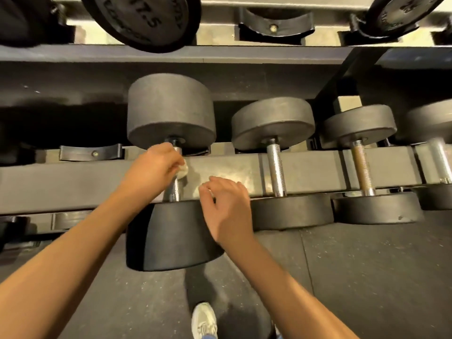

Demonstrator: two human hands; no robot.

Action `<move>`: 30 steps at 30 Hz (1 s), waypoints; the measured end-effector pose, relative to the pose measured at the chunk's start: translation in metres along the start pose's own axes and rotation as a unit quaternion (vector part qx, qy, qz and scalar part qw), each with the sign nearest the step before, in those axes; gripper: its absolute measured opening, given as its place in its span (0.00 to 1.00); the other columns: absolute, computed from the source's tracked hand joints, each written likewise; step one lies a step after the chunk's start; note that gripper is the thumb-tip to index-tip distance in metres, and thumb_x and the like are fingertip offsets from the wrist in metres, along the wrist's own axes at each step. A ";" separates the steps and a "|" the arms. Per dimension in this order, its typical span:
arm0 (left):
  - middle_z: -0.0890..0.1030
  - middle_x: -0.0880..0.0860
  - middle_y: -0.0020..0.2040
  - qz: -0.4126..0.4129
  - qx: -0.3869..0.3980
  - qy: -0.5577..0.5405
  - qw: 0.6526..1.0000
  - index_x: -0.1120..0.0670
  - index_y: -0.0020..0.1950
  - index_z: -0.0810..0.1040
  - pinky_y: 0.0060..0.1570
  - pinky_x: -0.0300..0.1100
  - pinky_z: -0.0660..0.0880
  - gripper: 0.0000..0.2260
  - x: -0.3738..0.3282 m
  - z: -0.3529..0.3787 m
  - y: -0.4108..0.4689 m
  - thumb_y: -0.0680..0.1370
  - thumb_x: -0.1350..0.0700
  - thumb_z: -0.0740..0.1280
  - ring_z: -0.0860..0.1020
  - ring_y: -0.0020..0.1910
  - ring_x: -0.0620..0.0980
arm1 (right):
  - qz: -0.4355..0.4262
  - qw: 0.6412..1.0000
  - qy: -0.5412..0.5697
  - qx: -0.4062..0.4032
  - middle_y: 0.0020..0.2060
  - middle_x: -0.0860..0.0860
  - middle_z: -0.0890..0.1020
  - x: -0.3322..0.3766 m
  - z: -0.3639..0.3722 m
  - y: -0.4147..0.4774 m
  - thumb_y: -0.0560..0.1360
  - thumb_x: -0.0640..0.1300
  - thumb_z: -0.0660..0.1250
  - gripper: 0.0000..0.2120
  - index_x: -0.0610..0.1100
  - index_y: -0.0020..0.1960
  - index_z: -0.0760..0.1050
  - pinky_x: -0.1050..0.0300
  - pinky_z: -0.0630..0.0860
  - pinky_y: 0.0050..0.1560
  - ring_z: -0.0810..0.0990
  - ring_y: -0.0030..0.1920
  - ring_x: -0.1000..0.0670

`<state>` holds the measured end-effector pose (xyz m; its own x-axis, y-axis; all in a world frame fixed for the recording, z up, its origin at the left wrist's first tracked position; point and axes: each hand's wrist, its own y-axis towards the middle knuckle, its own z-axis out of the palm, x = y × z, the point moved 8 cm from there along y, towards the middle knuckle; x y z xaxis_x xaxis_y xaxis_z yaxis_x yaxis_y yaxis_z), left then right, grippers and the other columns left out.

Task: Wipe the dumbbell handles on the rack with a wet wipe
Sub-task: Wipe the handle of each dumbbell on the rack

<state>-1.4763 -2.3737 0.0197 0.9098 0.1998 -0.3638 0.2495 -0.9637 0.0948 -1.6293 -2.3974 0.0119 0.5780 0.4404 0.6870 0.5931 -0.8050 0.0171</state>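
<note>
A large black dumbbell (pixel 171 111) lies across the lower rack rail (pixel 73 182), its chrome handle (pixel 174 192) running toward me. My left hand (pixel 151 170) is curled round the upper part of that handle, holding a pale wet wipe (pixel 183 169) against it. My right hand (pixel 227 206) hovers just right of the handle, over the near weight head (pixel 171 236), fingers loosely curled and holding nothing. To the right rest a second dumbbell with a chrome handle (pixel 276 167) and a third with a brownish handle (pixel 362 167).
An upper shelf holds more dumbbells (pixel 141 20) and an unoccupied cradle (pixel 275 23). Another bare cradle (pixel 90 152) sits left of the big dumbbell. A fourth dumbbell (pixel 437 157) shows at the right edge. Below lie black rubber floor and my shoe (pixel 204 321).
</note>
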 end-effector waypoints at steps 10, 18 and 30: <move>0.77 0.61 0.43 0.028 -0.054 0.001 0.998 0.64 0.46 0.81 0.38 0.44 0.68 0.04 0.029 0.009 0.007 0.73 0.69 0.69 0.77 0.41 0.61 | -0.033 0.997 -0.027 -0.067 0.33 0.54 0.77 0.037 0.041 -0.008 0.77 0.52 0.57 0.17 0.45 0.38 0.78 0.53 0.71 0.50 0.74 0.38 0.52; 0.76 0.61 0.38 0.046 -0.046 -0.024 0.998 0.64 0.41 0.81 0.33 0.52 0.74 0.03 0.031 0.015 0.009 0.70 0.70 0.71 0.75 0.36 0.62 | -0.020 0.996 -0.077 -0.046 0.28 0.55 0.66 0.036 0.043 -0.004 0.77 0.54 0.52 0.18 0.47 0.32 0.68 0.55 0.69 0.45 0.66 0.34 0.52; 0.74 0.57 0.36 0.012 -0.036 -0.012 0.999 0.62 0.36 0.78 0.32 0.45 0.66 0.06 0.036 0.021 0.010 0.70 0.70 0.70 0.71 0.35 0.54 | -0.041 0.992 -0.030 -0.117 0.32 0.55 0.78 0.032 0.043 -0.009 0.77 0.53 0.57 0.18 0.45 0.37 0.79 0.56 0.70 0.49 0.73 0.37 0.53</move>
<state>-1.4478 -2.3796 -0.0115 0.9077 0.1715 -0.3829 0.2517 -0.9528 0.1698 -1.5919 -2.3590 0.0027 0.5696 0.5247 0.6326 0.4971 -0.8329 0.2432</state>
